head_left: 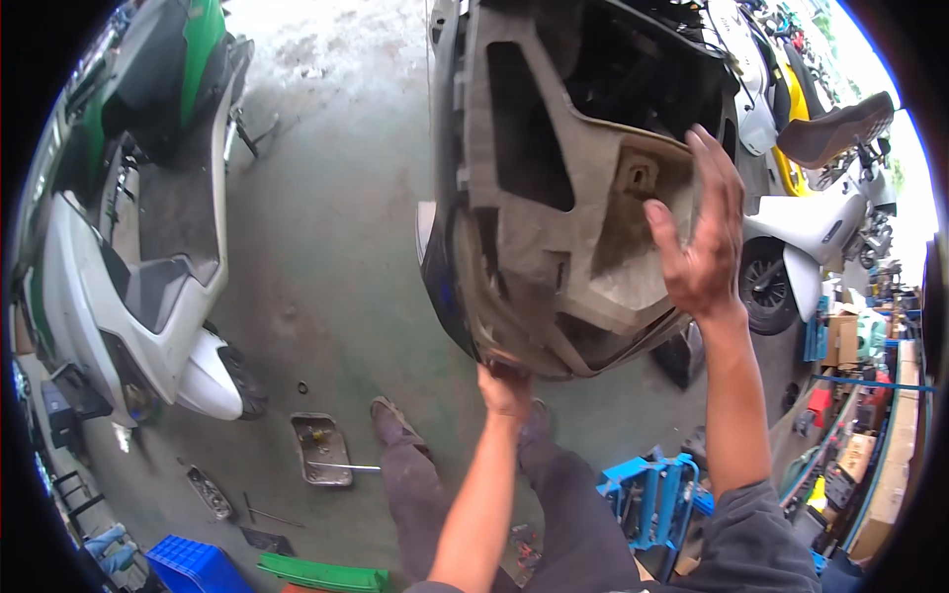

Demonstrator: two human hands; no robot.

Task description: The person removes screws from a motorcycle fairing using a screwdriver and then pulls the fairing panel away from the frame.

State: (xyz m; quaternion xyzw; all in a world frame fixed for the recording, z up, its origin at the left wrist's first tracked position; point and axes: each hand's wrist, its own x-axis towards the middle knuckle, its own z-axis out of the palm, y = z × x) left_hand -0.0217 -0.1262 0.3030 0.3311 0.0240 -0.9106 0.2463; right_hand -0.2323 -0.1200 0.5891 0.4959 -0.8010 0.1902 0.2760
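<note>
A large dusty grey-brown plastic scooter body panel [534, 232] fills the upper middle of the head view. Dark cutouts open through it, and a recess with a small slotted bracket lies at its right. My left hand [506, 391] grips the panel's lower edge from below, its fingertips partly hidden under the rim. At the panel's right side, my right hand [707, 237] is raised open, thumb apart from the fingers. It overlaps the panel's edge in view; whether it touches there I cannot tell.
A white and green scooter [148, 316] stands at the left. A metal tray [322, 474] with a rod across it lies by my foot. Near my right leg is a blue cantilever toolbox [652, 499]. A blue crate [198, 565] sits lower left; a white scooter [811, 232] stands right.
</note>
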